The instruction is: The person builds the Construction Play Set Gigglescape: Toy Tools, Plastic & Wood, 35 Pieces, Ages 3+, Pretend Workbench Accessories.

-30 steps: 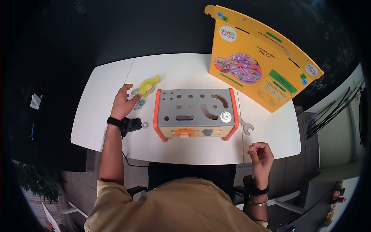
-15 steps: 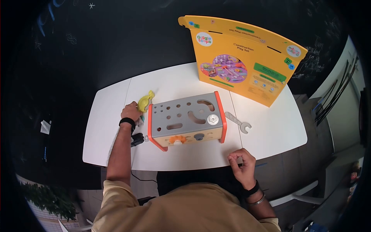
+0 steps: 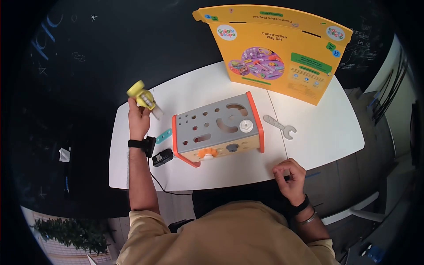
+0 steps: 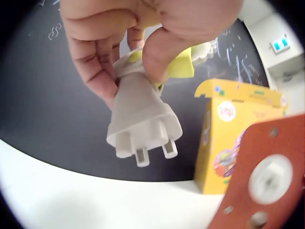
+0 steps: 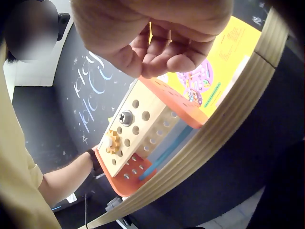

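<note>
My left hand grips a yellow toy circular saw over the left part of the table. In the left wrist view, thumb and fingers close round it beside its pale grey pronged end, and a toothed edge shows behind the thumb. Right of this hand stands a toy workbench with grey top, orange sides, an orange gear and a white nut-shaped piece on top. My right hand hovers at the table's front edge, fingers loosely curled with nothing in them, nearest to the workbench and a grey toy wrench.
A teal strip with holes lies left of the workbench, and a black device with a cable sits in front of it. A tall yellow box stands at the back right. Behind the white table rises a blackboard.
My left hand reached down to the toy saw lying left of the workbench, took hold of it and lifted it. My right hand keeps its loose curl near the front edge. The head view has shifted.
</note>
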The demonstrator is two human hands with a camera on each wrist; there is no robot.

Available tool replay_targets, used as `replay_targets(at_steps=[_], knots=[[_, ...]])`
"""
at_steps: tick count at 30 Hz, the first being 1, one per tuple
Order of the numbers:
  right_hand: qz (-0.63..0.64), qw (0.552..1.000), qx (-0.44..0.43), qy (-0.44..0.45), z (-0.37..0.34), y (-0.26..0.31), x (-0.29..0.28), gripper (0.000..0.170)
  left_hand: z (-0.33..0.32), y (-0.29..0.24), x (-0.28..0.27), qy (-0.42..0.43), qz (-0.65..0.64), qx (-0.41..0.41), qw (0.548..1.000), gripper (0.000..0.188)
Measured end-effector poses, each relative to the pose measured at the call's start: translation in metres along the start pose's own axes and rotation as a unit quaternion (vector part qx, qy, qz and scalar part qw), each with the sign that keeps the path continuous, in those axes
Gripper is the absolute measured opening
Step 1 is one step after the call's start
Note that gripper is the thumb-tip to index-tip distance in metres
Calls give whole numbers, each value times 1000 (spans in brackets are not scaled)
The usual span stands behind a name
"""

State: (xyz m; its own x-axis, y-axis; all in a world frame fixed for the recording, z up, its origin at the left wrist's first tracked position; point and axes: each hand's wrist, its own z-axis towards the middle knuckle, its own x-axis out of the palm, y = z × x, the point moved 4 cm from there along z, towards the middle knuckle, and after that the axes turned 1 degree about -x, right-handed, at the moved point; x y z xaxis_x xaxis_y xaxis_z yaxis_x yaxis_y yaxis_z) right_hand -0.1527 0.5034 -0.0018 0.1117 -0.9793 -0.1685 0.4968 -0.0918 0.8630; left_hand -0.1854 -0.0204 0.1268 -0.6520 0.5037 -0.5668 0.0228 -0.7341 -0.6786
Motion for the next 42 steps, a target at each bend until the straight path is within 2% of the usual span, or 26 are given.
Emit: replay_targets(at_steps=[1,2,3,5,6,10,13,20,26,28,29,31,32,34,38,40,42], knots=[[-1,1000,-1,-2,1,1,0,12,-4,-6,-1,-19,-104,43,993,28],[-3,1000,-2,-5,1,1,1,11,-8,-27,-7,54,3,77,996,32],[-2,1000,-2,-4,2,1,1,11,-12,-41,-11,54,5,76,996,32],[-8,1000,-3,2,1,0,1,11,-26,-68,5,141,-16,132,981,47],[-9,1000,-2,3,1,0,1,11,-29,-72,13,151,-107,126,975,45],[-8,1000,-1,1,0,0,-1,12,-40,-78,30,154,-199,94,963,45],[-6,1000,-1,-2,-1,-1,-1,12,-34,-73,28,164,-167,134,963,47],[-9,1000,-3,2,0,-2,0,11,-45,-75,24,166,-186,111,962,53],[-14,1000,-5,10,1,-1,0,12,-46,-71,32,163,-222,119,954,44],[-11,1000,-1,8,0,-2,1,11,-44,-66,33,170,-211,102,957,56],[-7,1000,3,5,0,-3,1,11,-45,-66,33,170,-211,101,957,56],[-9,1000,5,7,0,-1,2,11,-47,-69,35,179,-199,108,957,32],[-10,1000,6,9,0,-1,2,11,-50,-72,35,178,-200,107,958,32],[-9,1000,5,11,0,-2,2,11,-53,-69,37,180,-262,3,948,30],[-4,1000,6,14,-1,-6,4,11,-55,-63,41,170,-284,2,944,29],[-6,1000,7,16,0,-7,5,11,-54,-66,42,151,-253,77,952,30],[-7,1000,8,19,0,-6,6,11,-55,-69,42,154,-245,69,955,31]])
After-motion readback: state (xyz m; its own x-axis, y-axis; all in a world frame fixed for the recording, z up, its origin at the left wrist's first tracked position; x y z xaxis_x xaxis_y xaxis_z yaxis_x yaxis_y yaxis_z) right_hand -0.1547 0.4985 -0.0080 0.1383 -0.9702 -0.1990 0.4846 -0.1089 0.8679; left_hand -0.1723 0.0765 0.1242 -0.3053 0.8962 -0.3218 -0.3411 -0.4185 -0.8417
